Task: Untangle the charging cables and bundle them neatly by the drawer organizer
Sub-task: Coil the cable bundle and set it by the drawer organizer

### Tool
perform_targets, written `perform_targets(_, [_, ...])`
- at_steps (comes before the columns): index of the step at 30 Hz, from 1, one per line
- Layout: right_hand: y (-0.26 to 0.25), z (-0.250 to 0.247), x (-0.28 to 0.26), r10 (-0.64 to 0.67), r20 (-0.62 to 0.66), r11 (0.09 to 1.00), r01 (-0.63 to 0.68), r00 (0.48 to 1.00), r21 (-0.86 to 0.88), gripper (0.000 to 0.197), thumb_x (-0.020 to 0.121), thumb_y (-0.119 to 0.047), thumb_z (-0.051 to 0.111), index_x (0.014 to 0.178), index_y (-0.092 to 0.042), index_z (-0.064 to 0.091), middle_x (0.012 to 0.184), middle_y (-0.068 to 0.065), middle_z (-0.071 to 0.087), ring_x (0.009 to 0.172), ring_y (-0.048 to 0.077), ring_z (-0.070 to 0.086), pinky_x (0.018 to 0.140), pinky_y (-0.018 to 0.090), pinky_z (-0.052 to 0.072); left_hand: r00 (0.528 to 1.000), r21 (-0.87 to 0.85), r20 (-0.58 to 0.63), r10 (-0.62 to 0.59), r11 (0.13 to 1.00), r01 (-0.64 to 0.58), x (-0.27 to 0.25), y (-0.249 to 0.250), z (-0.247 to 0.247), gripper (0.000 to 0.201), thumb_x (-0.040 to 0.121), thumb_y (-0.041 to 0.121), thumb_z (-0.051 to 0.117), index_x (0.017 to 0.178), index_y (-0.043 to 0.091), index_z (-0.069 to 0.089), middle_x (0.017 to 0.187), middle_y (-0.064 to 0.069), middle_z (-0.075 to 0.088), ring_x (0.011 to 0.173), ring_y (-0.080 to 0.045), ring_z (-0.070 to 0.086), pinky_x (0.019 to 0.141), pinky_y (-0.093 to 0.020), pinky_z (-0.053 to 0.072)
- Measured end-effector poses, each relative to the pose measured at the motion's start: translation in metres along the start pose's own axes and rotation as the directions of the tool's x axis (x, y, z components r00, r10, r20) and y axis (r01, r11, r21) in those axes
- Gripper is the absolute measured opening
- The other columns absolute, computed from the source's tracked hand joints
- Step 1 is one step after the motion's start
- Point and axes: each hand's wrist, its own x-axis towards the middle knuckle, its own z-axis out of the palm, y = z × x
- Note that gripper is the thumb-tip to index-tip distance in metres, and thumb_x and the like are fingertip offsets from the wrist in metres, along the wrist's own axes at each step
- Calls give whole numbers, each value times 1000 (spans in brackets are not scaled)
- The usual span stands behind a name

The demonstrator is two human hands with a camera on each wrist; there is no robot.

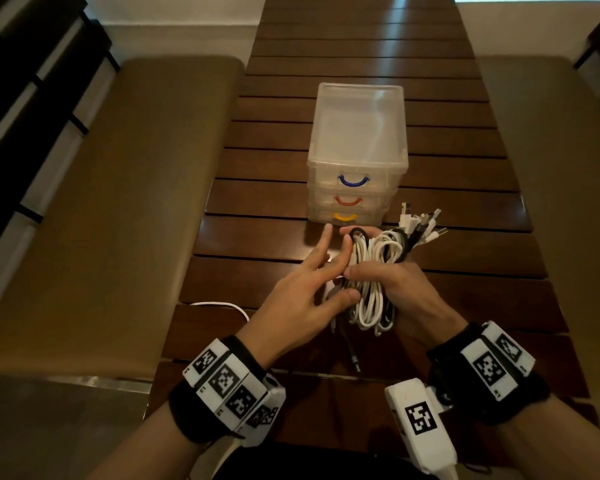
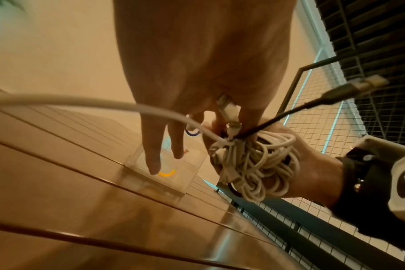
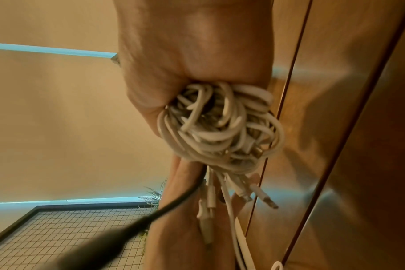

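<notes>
My right hand (image 1: 355,251) grips a coiled bundle of white and black charging cables (image 1: 374,271) (image 3: 220,127) just above the table, right in front of the clear drawer organizer (image 1: 357,133) (image 2: 136,164). Several plug ends (image 1: 420,223) fan out of the bundle's far right side. My left hand (image 1: 340,268) reaches in from the left with two fingers stretched toward the organizer. Its thumb and a finger pinch a white plug (image 2: 227,107) at the bundle's edge. One white cable (image 1: 222,304) (image 2: 81,102) trails left over the table. A black cable (image 1: 352,351) (image 3: 127,235) hangs toward me.
The organizer has three drawers with blue (image 1: 353,181), orange and yellow handles, all closed. It stands on a dark slatted wooden table (image 1: 447,168). Padded benches (image 1: 118,202) run along both sides. A wire grid panel (image 2: 335,127) shows in the wrist views.
</notes>
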Motion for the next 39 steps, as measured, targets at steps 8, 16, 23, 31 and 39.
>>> perform_targets(8, [10,-1,-1,71,-33,987,-75,997,-145,36,75,20,62,93,-11,69,82,19,68,74,30,67,68,41,56,996,158,-35,-77,984,82,-2,7,2,84,80,46,73,149,44,24,158,12,-28,145,-13,23,111,-35,37])
perform_targets(16, [-9,5,13,110,-54,985,-101,992,140,17,82,3,66,90,-12,64,62,11,57,53,23,57,55,33,52,906,-364,307,-291,844,394,-14,6,-13,58,93,50,51,138,14,51,103,-8,73,89,-14,69,90,-40,54])
perform_targets(23, [-20,14,11,86,-68,979,-72,994,193,52,85,5,58,47,-27,70,52,4,54,50,21,48,57,33,45,971,-341,96,-217,910,237,-46,-1,-14,42,91,38,64,132,29,58,85,5,69,76,-3,62,70,-24,50])
perform_targets(31, [-4,24,11,-322,-141,903,259,936,-342,38,74,-1,73,87,-36,65,85,-9,67,87,18,65,84,44,55,980,8,-147,-137,990,140,-43,32,-22,86,69,92,33,145,54,23,116,16,67,95,3,65,84,-31,53])
perform_targets(39, [-24,29,-4,-75,-69,997,74,995,-7,48,87,-3,66,54,-37,71,61,2,62,68,30,57,83,60,50,985,-18,65,-159,987,161,-34,23,-6,50,96,60,30,136,69,2,103,10,68,84,-6,66,82,-44,54])
